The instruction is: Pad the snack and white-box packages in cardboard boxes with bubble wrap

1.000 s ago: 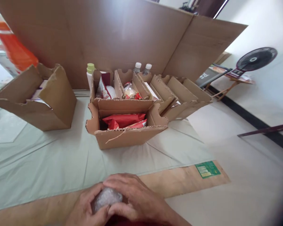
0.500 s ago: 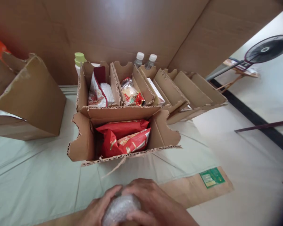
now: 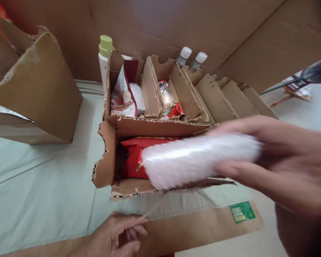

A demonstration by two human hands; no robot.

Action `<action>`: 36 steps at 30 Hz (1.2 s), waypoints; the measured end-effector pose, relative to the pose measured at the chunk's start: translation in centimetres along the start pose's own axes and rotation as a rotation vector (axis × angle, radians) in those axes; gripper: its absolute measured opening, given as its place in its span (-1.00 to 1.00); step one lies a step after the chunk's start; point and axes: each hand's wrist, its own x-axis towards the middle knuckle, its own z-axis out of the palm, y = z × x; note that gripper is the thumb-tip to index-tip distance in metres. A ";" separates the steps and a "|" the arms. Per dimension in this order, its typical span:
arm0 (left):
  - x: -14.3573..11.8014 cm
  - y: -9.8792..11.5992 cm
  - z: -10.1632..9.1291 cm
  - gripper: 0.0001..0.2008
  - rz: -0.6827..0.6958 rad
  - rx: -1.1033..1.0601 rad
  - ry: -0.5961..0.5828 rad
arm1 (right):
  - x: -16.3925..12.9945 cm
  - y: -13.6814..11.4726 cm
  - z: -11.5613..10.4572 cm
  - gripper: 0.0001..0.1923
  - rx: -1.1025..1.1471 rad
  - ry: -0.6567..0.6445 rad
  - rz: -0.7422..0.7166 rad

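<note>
I have the right hand [image 3: 302,164] pinching the bubble-wrapped roll [image 3: 189,160] at one end, above the front carton [image 3: 104,153]; the left hand [image 3: 109,232] is loosely spread, apparently empty. I expect it light, springy, slightly slippery; mid-length holds steadier.

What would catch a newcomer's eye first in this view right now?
Most likely the shiny white wrapped roll, held in the right hand above the front cardboard box. Next, the bright red packet inside that box, partly hidden behind the roll. After that, perhaps the green-capped bottle standing behind the row of boxes, against the large cardboard panel.
</note>
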 end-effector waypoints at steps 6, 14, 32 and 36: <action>-0.4 -1.4 0.4 -0.43 -0.049 0.134 0.039 | 8.4 -3.8 7.0 -0.91 -0.200 -0.483 0.051; -0.2 0.4 0.1 -0.37 -0.003 0.310 -0.052 | 7.9 -5.0 11.0 -0.70 -0.451 -0.605 0.107; -1.4 2.1 -0.9 -0.49 0.102 0.408 0.068 | 6.9 -5.6 8.0 -0.77 -0.407 -0.500 -0.113; -3.2 1.6 -2.5 -0.51 0.277 0.391 0.555 | -1.2 -3.1 3.2 -0.79 -0.242 0.432 -0.083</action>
